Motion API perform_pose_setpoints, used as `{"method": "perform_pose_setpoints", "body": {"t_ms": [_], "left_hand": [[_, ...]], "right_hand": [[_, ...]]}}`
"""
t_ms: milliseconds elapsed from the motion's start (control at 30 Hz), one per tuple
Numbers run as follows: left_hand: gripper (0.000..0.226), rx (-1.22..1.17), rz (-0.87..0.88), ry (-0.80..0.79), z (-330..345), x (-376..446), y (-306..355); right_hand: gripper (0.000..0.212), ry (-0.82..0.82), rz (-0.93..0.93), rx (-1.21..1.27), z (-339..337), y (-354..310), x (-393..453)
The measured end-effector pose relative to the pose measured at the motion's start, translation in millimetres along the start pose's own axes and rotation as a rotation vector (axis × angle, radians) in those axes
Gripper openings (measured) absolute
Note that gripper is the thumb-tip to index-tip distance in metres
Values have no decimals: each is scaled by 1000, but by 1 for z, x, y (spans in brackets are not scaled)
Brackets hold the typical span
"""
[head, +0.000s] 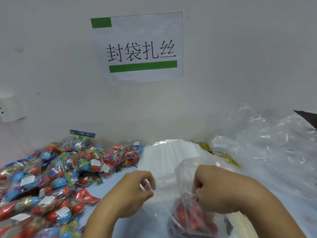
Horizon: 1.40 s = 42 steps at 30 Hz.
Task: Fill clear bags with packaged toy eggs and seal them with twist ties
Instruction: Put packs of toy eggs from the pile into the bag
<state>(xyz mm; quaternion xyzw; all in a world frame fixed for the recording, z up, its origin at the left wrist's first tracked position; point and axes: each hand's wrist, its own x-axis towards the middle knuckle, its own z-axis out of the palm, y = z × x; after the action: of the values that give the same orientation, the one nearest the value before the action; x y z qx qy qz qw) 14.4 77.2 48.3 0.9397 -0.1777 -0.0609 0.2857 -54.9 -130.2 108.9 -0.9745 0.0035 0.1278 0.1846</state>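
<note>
We hold the bag (185, 194) upright on the surface (109, 188), so the eggs (188, 215) settle at its bottom and the mouth stays reachable. Our right hand (211, 191), wrist bent, fingers curled, grips the film above them. Our left hand (137, 191) pinches the bag's left edge, likely to gather the neck. More packs (51, 177) lie left; ties (223, 155) wait behind the bag stack (168, 153).

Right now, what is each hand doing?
Left hand: pinches the clear bag at its edge.
Right hand: grips the bag's other side.
</note>
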Motion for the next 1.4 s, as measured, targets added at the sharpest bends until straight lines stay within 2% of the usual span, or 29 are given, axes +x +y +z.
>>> {"method": "perform_pose_setpoints", "body": {"t_ms": [133,200,333,467,500,533,600,633,667,733,833,933,967,1033,1067,1133,1200,1300,1400], "left_hand": [[13,19,0,-2,-1,0,-1],[14,42,-1,-15,0,-1,-2],[19,52,2,-48,-1,-2,-1],[16,30,27,-22,-2,-1,-2],[15,29,27,-20,-2,-1,-3],[13,32,20,-22,-3,-1,-4],[11,43,7,-26,-2,-1,-6],[11,47,2,-26,-2,0,-7],[11,49,-4,-29,-2,0,-8],[13,43,-16,-42,-3,-1,-6],[24,31,21,-21,-5,-4,-2],[13,-213,130,189,-13,-7,17],[29,-347,135,221,-18,-10,25],[60,-593,77,101,-26,-16,38],[63,-636,58,19,-27,-19,42],[43,-554,90,-65,-27,-24,46],[10,-570,156,48,-23,-20,47],[13,-816,184,281,-21,-12,48],[14,-977,135,350,-19,-7,47]], "right_hand": [[25,0,-29,-5,-3,3,-6],[27,65,-77,34,-6,4,-10],[31,227,-168,105,-19,5,-19],[23,521,-227,242,-32,24,-20],[22,526,-225,236,-33,33,-18],[26,458,-177,213,-33,40,-17],[39,223,-4,119,-27,55,-13],[40,144,56,94,-24,61,-10],[32,122,78,114,-21,64,-8],[4,183,44,215,-19,64,-1],[18,342,-27,380,-16,56,5],[15,438,-62,535,-13,44,10],[15,442,-73,595,-12,42,12],[13,435,-97,677,-9,40,16],[14,432,-112,705,-7,39,16],[24,431,-154,741,-6,37,16],[34,496,-254,811,-8,34,14],[37,679,-379,998,-14,31,14],[34,698,-336,1004,-11,33,20]]}}
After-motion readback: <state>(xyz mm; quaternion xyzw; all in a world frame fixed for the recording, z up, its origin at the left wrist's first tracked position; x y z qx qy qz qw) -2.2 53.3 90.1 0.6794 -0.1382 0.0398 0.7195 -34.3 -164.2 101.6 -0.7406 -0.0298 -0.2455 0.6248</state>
